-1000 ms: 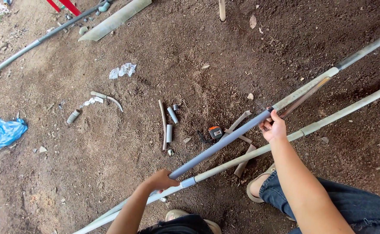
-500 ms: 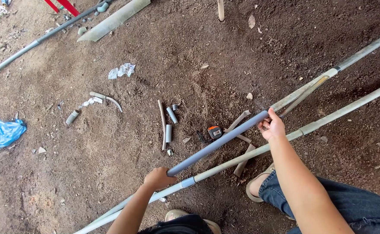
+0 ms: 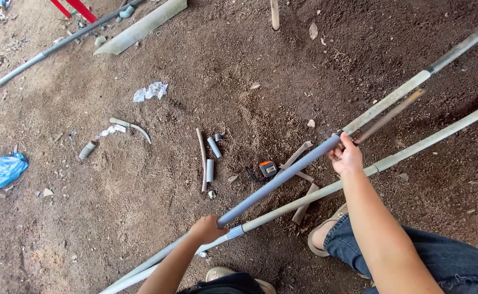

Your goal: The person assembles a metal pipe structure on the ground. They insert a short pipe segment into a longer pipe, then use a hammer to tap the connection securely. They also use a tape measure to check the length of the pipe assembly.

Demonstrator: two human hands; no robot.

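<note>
Between both hands, grey pipe

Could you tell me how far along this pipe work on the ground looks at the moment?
Done: short cut pipe pieces lie on the dirt near a tape measure, so some cutting looks finished. In hand: the left hand and right hand each grip one end of a grey pipe length, held beside the long pale pipes. Left: that length looks not yet joined to them.
</note>
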